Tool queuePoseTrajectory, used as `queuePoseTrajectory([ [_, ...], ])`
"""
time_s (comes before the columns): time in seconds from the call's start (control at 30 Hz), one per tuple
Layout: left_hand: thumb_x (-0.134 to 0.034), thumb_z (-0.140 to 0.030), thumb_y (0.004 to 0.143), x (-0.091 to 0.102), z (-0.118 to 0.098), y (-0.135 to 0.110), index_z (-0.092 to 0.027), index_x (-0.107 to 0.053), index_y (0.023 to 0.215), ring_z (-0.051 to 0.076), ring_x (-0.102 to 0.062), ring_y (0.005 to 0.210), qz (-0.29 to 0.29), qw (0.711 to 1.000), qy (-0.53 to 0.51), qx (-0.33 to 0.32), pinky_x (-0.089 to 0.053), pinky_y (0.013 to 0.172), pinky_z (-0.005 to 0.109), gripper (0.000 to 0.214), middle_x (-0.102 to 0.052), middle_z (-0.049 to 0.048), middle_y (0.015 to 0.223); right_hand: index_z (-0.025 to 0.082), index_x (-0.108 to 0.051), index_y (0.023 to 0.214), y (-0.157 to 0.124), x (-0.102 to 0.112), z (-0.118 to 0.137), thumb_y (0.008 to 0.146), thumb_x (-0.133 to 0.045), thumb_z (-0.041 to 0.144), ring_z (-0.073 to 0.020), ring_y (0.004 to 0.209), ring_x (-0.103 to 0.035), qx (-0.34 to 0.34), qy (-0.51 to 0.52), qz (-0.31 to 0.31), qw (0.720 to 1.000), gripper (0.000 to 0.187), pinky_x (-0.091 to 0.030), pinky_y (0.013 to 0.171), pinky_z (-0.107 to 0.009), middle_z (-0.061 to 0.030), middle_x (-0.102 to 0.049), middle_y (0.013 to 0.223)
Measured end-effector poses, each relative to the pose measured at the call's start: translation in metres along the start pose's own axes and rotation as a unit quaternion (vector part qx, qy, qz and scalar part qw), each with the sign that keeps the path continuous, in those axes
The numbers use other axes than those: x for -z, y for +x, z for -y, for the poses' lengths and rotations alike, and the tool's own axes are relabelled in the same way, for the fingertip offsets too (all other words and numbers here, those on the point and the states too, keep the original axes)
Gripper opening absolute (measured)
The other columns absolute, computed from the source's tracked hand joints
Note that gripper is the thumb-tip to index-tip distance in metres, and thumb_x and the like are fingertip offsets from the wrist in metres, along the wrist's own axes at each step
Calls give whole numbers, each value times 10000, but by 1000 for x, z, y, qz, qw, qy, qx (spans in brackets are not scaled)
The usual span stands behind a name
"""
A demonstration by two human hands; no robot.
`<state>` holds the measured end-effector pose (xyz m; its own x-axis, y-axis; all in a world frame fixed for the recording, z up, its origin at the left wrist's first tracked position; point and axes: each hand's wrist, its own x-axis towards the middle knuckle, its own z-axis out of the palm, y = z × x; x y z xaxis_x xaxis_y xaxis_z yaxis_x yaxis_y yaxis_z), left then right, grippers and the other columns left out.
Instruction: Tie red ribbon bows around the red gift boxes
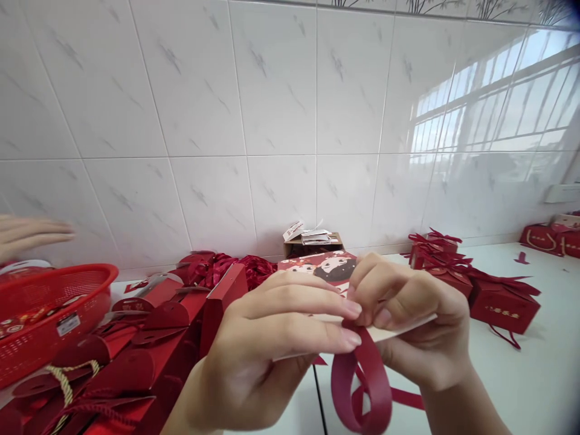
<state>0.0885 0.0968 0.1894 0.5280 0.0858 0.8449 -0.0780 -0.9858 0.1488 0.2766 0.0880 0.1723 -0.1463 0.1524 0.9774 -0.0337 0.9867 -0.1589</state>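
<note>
My left hand (272, 338) and my right hand (412, 314) meet in front of me around a thin, pale-edged piece of card (401, 329), seen nearly edge-on. A dark red ribbon (384, 386) passes over its near edge and hangs below in a loop, with a tail out to the right. The fingers of my left hand lie over the card, the thumb hidden behind or under it. My right hand's fingers are curled in a pinch at the ribbon's top. Just behind is a red printed surface with cartoon faces (336, 266); I cannot tell whether it joins the card.
Red folded gift boxes (167, 338) crowd the left, beside a red plastic basket (97, 290). Another person's hand (34, 232) hovers above the basket. Finished-looking red boxes with bows (505, 302) stand right. A small carton (335, 243) holding papers sits by the tiled wall.
</note>
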Motion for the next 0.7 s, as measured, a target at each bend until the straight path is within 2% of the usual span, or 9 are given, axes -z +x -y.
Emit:
queuePoseTrajectory([
  [0.13,-541,-71,811,-2,0,0,-264,-624,1080,210,-665,915,-15,1000,5,-2,-560,818,361,342,-699,74,1005,218,-483,713,0,1,0,730,-669,125,-139,602,-586,16,-1,5,1000,209,-489,625,-333,-2,-632,700],
  [0.27,-573,-75,795,-3,2,-3,-261,-577,1159,219,-666,905,-24,1000,-9,10,-561,813,368,410,-705,75,964,218,-476,705,0,0,-1,741,-660,131,-135,591,-586,34,-13,6,999,207,-473,606,-328,-2,-641,711],
  [0.5,-602,-50,782,-2,0,-3,-276,-553,1186,214,-672,894,-25,999,20,-12,-561,816,378,466,-715,43,953,199,-464,683,1,-3,1,740,-650,115,-131,592,-593,41,-12,-7,999,212,-458,625,-347,-1,-638,711],
  [0.7,-582,-42,791,-5,-3,0,-292,-560,1143,213,-655,904,-58,998,-6,28,-565,779,372,433,-703,31,935,203,-492,693,1,-6,0,715,-670,87,-135,586,-591,43,-6,-24,999,214,-474,605,-338,-8,-637,707],
])
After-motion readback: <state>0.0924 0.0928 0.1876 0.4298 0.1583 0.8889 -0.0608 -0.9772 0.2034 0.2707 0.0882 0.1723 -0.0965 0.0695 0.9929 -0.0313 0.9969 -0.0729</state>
